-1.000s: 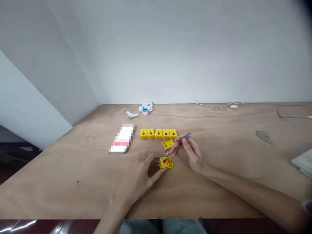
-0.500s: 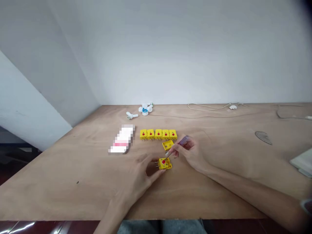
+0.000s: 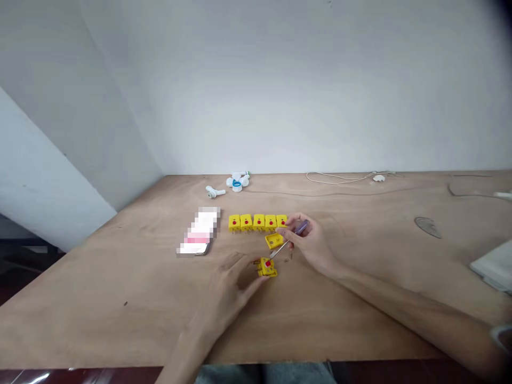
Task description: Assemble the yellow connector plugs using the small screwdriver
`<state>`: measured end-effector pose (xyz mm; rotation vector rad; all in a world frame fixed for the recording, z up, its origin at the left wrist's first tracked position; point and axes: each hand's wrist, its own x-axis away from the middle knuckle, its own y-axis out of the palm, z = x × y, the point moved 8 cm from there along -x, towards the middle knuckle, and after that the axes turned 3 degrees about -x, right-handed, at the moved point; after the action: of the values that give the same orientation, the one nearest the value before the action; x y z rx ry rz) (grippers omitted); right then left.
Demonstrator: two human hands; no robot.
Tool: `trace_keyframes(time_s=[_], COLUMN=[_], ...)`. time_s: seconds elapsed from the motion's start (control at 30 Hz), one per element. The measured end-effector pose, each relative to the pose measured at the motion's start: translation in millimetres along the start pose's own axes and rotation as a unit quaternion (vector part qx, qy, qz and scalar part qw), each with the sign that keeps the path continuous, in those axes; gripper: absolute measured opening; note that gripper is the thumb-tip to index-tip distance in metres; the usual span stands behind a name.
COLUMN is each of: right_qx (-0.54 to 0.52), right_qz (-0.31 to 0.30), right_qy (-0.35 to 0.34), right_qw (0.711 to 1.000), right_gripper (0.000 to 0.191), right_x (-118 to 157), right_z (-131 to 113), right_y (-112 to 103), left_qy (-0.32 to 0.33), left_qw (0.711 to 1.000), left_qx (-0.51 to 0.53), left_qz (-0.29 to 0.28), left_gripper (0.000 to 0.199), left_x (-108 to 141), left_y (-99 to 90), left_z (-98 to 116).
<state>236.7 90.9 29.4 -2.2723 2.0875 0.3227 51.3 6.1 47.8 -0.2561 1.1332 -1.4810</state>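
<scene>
My left hand (image 3: 229, 285) grips an opened yellow plug (image 3: 266, 268) between thumb and fingers, low over the table. The plug has a red part in its middle, and its metal pins point left. In my right hand (image 3: 310, 240) is a screwdriver (image 3: 303, 227) with a purple handle, its shaft slanting down left to the red part. A loose yellow cover (image 3: 273, 241) lies between the hands with its hollow side up. Small metal bits (image 3: 286, 260) rest beside the screwdriver shaft. Behind stands a row of several yellow plugs (image 3: 246, 222) with red centres.
A phone (image 3: 200, 232) with a blurred screen lies left of the row. White plastic fittings (image 3: 237, 183) and a thin pale cord (image 3: 340, 180) are near the wall. At the right edge sits a pale box-like object (image 3: 494, 266).
My right hand has shifted its hold back along the screwdriver, baring more of the shaft, and the small metal bits now show on the table. The plug is turned slightly in my left hand.
</scene>
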Motion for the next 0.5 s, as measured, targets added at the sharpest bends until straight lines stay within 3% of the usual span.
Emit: trace_keyframes(time_s=[0.1, 0.27, 0.4, 0.5], right_qx=[-0.025, -0.015, 0.123, 0.262], right_qz=[-0.021, -0.119, -0.129, -0.114], right_qy=[-0.01, -0.064, -0.112, -0.155], right_qw=[0.999, 0.991, 0.978, 0.946], right_gripper=[0.042, 0.033, 0.029, 0.032], right_x=[3.7, 12.5, 9.7, 4.6], right_z=[-5.0, -17.4, -28.3, -41.2], right_y=[2.2, 1.2, -10.6, -13.9], left_qy=[0.003, 0.001, -0.001, 0.0], left_qw=[1.0, 1.0, 1.0, 1.0], left_qx=[0.004, 0.009, 0.008, 0.011], left_qz=[0.005, 0.002, 0.002, 0.001], left_gripper=[0.023, 0.022, 0.023, 0.023], left_x=[0.7, 1.7, 2.2, 2.3], left_y=[0.8, 3.7, 2.7, 1.5], left_z=[-2.6, -6.4, -5.7, -4.5])
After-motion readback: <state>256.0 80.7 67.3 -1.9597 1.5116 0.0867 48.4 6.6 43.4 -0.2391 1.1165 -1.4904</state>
